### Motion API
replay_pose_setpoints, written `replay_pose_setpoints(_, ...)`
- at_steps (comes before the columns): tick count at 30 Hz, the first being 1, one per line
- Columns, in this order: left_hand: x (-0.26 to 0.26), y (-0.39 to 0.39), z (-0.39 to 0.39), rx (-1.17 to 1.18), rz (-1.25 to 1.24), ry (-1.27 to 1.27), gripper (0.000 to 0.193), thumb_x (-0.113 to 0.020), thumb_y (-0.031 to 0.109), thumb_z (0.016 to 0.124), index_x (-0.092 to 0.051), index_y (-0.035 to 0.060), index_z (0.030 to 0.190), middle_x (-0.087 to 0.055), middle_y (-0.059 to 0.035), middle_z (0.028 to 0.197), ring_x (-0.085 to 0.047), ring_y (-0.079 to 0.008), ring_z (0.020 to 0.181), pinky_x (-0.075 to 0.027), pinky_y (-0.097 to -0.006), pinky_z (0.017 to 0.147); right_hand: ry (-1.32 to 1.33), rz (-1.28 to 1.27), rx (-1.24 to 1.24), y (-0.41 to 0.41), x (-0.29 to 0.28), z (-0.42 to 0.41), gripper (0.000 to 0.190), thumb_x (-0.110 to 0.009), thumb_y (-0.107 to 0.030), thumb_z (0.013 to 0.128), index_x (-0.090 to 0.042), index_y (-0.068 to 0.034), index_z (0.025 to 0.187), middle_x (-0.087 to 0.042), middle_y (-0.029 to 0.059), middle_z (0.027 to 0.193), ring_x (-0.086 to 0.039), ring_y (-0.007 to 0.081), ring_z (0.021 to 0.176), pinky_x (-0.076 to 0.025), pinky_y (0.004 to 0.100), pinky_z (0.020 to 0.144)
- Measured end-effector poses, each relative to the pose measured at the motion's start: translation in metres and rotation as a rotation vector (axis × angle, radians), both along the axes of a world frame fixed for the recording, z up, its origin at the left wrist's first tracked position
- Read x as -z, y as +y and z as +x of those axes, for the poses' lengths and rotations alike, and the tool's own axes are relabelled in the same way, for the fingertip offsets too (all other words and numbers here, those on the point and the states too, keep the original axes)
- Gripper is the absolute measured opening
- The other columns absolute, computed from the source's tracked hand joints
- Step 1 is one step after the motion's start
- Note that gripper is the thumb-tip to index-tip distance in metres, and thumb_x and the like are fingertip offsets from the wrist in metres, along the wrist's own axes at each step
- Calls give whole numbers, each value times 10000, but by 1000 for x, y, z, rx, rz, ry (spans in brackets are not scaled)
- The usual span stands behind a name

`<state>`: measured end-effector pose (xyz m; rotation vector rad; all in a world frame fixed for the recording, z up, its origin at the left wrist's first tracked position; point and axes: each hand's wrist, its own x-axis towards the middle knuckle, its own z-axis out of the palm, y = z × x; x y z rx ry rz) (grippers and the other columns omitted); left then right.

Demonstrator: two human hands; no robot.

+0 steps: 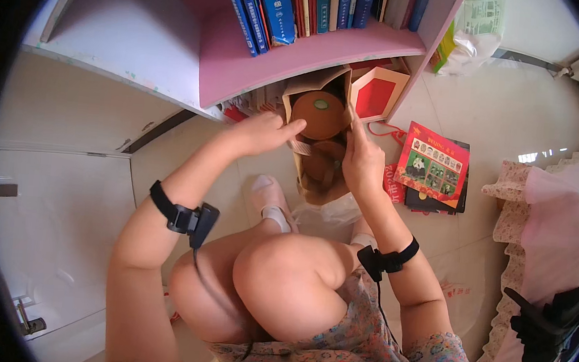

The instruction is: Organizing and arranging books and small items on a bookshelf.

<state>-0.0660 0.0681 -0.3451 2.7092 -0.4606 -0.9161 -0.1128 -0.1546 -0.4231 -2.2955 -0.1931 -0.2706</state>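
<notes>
A brown paper bag [311,195] stands open between my hands at the lower shelf's front edge. Inside it lie a round brown container [315,116] with a green oval sticker and, nearer to me, a second brown round object [321,163], partly in shadow. My left hand [267,133] is at the bag's left edge, its thumb over the rim; its other fingertips are hard to see. The bag's right side is pinched by my right hand [365,161], with fingers pointing up along it.
Books [277,6] fill part of the pink shelf [309,60] above. A cream and red box [375,96] stands right of the bag. Flat printed items [431,164] lie on the floor. A plastic bag [476,37] sits back right; a frilled pink cover [552,212] hangs at right.
</notes>
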Motion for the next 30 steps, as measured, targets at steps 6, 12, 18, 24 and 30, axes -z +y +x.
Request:
replay_pose_setpoints(6,6,-14,-13,-218,-136,-266,527,-319,324,941,-577,-124,839,-598,-336,901,-575,-473,926,-430,-496,870,12,-151,22,5,-4,-6,703,-537,-19,781,-353,-226,1427,-655,191,768,-623,373,573,-514,474,551)
replay_pose_setpoints(12,30,4,13,-421,-89,-171,460,-311,271,935,-542,-106,1062,-555,-353,1099,-533,-469,1040,-399,-467,923,142,-214,-32,29,-4,15,745,-540,0,719,-380,-240,1406,-659,181,772,-650,368,665,-526,468,595)
replay_pose_setpoints(18,53,-2,43,-653,-544,-611,615,-384,440,976,-482,-110,1235,-594,-207,1147,-581,-318,1070,-438,-406,940,75,-109,89,31,-21,71,523,-519,-14,753,-517,-119,1266,-658,226,820,-653,407,779,-525,488,698)
replay_pose_setpoints(24,-8,-37,14,-554,-167,460,663,-449,426,963,-377,-151,1281,-529,-255,1205,-662,-316,922,-593,-381,636,155,-163,131,30,-32,98,409,-535,-101,794,-525,-77,1202,-649,262,888,-636,424,878,-502,506,784)
replay_pose_setpoints(30,-19,-52,-43,-685,-423,424,828,-498,351,945,20,-47,1454,-415,-307,1338,-623,-350,1036,-573,-393,786,-18,493,-68,7,2,67,421,-502,-329,947,-520,-24,1237,-646,211,1075,-614,340,1040,-459,376,892)
